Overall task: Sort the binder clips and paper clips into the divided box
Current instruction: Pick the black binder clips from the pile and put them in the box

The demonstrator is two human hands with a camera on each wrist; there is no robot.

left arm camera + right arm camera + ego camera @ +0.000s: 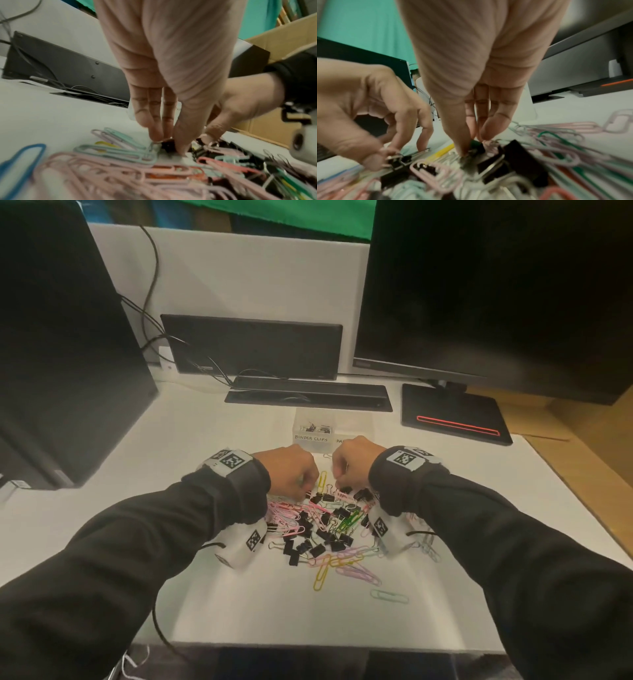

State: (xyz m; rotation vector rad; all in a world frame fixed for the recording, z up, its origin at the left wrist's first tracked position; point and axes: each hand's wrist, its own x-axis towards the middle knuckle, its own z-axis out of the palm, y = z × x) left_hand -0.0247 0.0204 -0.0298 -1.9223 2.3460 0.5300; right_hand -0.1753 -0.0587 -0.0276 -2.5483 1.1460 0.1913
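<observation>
A heap of black binder clips and coloured paper clips lies on the white table. Behind it stands the clear divided box, whose left compartment, labelled BINDER CLIPS, holds a few clips. Its right half is hidden by my right hand. At the heap's far edge my left hand pinches a small black binder clip between thumb and fingers. Next to it, my right hand pinches another black binder clip. The right wrist view also has the left hand on its clip.
A black monitor with its stand base fills the right back. A black computer tower stands at the left. A black device, a cable tray and cables lie behind the box. Loose paper clips lie nearer me.
</observation>
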